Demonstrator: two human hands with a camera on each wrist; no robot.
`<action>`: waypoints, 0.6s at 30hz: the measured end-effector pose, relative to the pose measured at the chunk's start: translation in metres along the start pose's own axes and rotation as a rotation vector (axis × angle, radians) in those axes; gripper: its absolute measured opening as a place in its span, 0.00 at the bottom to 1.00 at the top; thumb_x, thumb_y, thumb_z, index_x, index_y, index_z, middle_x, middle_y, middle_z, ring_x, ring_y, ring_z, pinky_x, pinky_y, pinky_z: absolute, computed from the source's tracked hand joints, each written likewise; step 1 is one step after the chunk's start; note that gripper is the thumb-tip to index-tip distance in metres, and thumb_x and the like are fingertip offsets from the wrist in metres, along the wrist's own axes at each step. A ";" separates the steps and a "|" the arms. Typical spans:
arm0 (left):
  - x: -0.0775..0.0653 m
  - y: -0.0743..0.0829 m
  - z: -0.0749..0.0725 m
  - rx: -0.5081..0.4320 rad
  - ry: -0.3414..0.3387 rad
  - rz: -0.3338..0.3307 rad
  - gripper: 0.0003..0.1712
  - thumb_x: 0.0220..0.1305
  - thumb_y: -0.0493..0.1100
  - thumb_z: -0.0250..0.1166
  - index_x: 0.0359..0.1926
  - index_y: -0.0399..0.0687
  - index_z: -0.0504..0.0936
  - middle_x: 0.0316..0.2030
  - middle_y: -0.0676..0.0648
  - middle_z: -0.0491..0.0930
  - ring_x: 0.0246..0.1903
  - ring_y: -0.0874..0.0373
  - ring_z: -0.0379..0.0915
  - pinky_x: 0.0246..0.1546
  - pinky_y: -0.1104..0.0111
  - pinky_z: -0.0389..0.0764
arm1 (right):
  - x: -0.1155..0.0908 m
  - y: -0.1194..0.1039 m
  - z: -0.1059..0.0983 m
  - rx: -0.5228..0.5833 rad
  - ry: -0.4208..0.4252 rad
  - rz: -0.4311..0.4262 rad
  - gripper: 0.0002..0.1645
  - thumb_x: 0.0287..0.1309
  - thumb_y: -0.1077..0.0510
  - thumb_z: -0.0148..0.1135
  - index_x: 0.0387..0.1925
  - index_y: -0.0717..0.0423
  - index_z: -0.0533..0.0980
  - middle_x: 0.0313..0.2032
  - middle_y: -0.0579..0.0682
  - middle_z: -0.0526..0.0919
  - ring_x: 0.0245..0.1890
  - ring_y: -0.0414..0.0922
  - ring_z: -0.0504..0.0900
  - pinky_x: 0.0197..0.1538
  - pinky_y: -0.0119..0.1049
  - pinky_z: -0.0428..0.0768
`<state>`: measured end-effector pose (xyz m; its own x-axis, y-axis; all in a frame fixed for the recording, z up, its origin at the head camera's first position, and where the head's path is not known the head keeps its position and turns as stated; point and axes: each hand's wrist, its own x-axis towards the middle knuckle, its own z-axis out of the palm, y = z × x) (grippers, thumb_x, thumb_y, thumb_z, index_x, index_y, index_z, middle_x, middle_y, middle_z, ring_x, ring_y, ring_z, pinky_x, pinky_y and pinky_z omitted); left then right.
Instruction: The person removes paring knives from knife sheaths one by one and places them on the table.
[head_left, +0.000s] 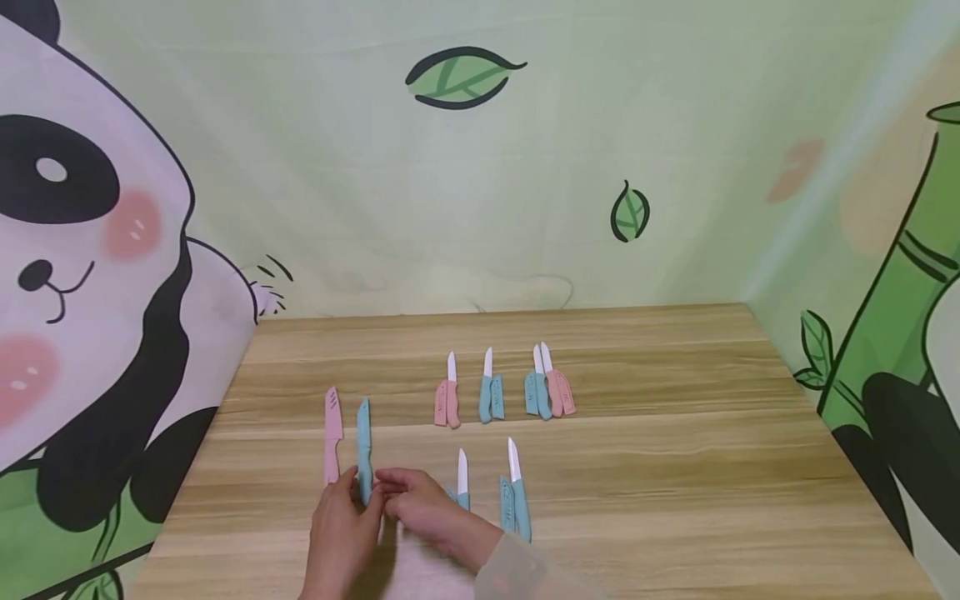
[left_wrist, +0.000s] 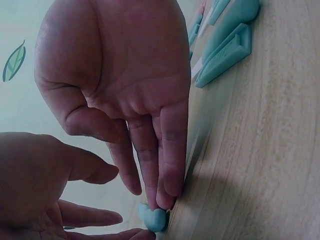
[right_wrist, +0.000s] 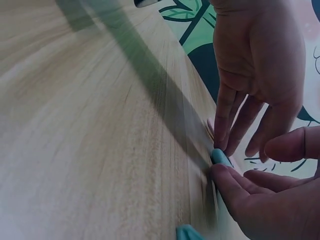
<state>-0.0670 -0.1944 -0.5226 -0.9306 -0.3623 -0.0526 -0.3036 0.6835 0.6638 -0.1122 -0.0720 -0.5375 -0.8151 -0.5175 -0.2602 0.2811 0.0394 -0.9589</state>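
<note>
A teal knife in its sheath [head_left: 363,437] lies on the table, blade end away from me. My left hand [head_left: 339,527] is at the left of its handle end, fingertips touching it. From the other side my right hand [head_left: 431,505] reaches in, its fairly straight fingers against the same handle. In the left wrist view the rounded teal handle end [left_wrist: 154,219] shows between both hands' fingertips; the right wrist view shows that handle [right_wrist: 220,157] too. Neither thumb closes on it. A sheathed pink knife [head_left: 333,421] lies just left, its lower end partly behind my left hand.
Farther back lie unsheathed knives with sheaths beside them: a pink knife [head_left: 452,404], a teal knife [head_left: 485,400], and a close pair of a teal knife [head_left: 542,398] and a pink knife [head_left: 554,393]. Nearer are two teal knives [head_left: 521,504], one partly covered by my right hand.
</note>
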 end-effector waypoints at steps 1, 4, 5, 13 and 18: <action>0.000 0.000 0.000 -0.005 -0.004 0.000 0.33 0.70 0.45 0.64 0.66 0.24 0.71 0.49 0.30 0.81 0.50 0.36 0.79 0.51 0.42 0.78 | -0.001 0.000 0.000 -0.005 0.003 0.000 0.42 0.43 0.75 0.51 0.67 0.71 0.71 0.58 0.64 0.83 0.56 0.46 0.81 0.51 0.26 0.78; 0.001 -0.001 0.001 -0.021 -0.006 0.012 0.32 0.70 0.43 0.64 0.66 0.25 0.71 0.50 0.30 0.83 0.49 0.38 0.81 0.51 0.43 0.79 | -0.002 -0.001 -0.001 -0.013 0.010 0.003 0.42 0.41 0.75 0.50 0.66 0.71 0.72 0.57 0.65 0.84 0.55 0.46 0.82 0.48 0.26 0.78; 0.001 -0.001 0.001 -0.027 -0.004 0.015 0.31 0.70 0.42 0.64 0.66 0.26 0.71 0.50 0.31 0.84 0.49 0.39 0.82 0.51 0.44 0.80 | -0.002 -0.001 -0.002 -0.015 0.011 0.002 0.43 0.41 0.75 0.50 0.66 0.71 0.72 0.57 0.65 0.84 0.54 0.46 0.82 0.47 0.25 0.78; 0.002 -0.001 0.003 -0.064 0.009 -0.009 0.31 0.68 0.40 0.65 0.67 0.31 0.70 0.52 0.31 0.84 0.47 0.41 0.84 0.45 0.50 0.81 | -0.003 -0.002 -0.005 -0.034 0.039 0.030 0.39 0.47 0.74 0.52 0.66 0.69 0.73 0.54 0.62 0.86 0.53 0.45 0.83 0.44 0.25 0.75; 0.004 -0.001 0.003 -0.074 0.027 -0.039 0.30 0.67 0.38 0.65 0.67 0.34 0.70 0.51 0.33 0.86 0.46 0.42 0.85 0.44 0.51 0.81 | -0.004 -0.005 -0.006 -0.050 0.062 0.041 0.38 0.48 0.73 0.54 0.66 0.69 0.73 0.48 0.57 0.88 0.46 0.43 0.83 0.42 0.26 0.75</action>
<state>-0.0710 -0.1942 -0.5258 -0.9121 -0.4056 -0.0597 -0.3225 0.6199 0.7153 -0.1129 -0.0649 -0.5323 -0.8337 -0.4608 -0.3043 0.2904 0.1029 -0.9514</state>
